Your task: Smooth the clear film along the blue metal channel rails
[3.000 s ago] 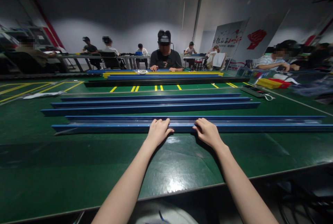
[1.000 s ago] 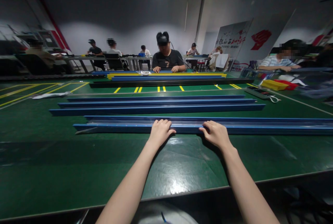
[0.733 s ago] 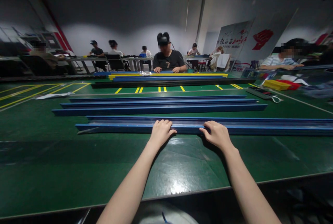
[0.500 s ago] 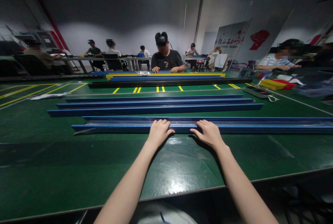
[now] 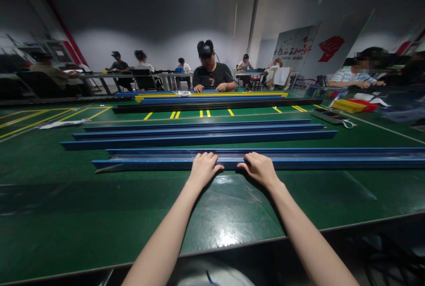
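Note:
A long blue channel (image 5: 332,162) lies across the green table (image 5: 99,228), with a clear plastic strip (image 5: 133,156) along its trough. My left hand (image 5: 205,168) grips its near wall, fingers over the top edge and thumb on the near side. To the right, my right hand (image 5: 259,167) holds the same wall in the same way, a short gap from the left. The fingertips of both hands are hidden inside the channel. Beyond it lie several shorter blue channels (image 5: 199,137), which neither hand touches.
Farther back are a black bar (image 5: 215,106) and yellow strips (image 5: 252,94), with a person (image 5: 212,75) seated behind. On the right sit a dark device (image 5: 328,116), a yellow tray (image 5: 348,106) and another person (image 5: 358,73). The table's near edge (image 5: 232,247) crosses below my forearms.
My right hand has moved slightly left along the channel, closer to my left hand. My left hand and the channel have stayed nearly in place.

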The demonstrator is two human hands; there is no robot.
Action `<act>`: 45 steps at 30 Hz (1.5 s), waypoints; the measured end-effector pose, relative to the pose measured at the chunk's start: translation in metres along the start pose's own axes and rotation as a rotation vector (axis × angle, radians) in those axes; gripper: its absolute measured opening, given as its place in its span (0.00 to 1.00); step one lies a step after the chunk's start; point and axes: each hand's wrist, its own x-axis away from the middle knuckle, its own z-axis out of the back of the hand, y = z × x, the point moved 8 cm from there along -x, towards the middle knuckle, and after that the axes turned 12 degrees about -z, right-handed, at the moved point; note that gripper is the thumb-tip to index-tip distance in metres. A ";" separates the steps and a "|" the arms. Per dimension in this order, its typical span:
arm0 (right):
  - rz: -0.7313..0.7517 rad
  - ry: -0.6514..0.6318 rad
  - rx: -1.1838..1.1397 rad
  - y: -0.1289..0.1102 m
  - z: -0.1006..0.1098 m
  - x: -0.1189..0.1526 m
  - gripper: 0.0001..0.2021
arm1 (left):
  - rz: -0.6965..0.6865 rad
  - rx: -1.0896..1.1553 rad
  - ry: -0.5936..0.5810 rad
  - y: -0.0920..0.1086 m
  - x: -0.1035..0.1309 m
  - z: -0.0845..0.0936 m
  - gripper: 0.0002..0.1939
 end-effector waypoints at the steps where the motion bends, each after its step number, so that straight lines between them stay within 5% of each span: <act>1: 0.000 0.001 0.000 0.000 0.001 0.000 0.19 | -0.001 0.000 0.002 0.000 0.000 0.000 0.14; 21: -0.128 0.004 0.075 0.032 0.009 0.006 0.17 | -0.068 0.057 0.064 0.009 -0.001 0.003 0.14; 45: -0.153 -0.016 -0.006 0.031 0.006 0.007 0.15 | -0.042 -0.003 -0.024 0.008 -0.003 -0.006 0.11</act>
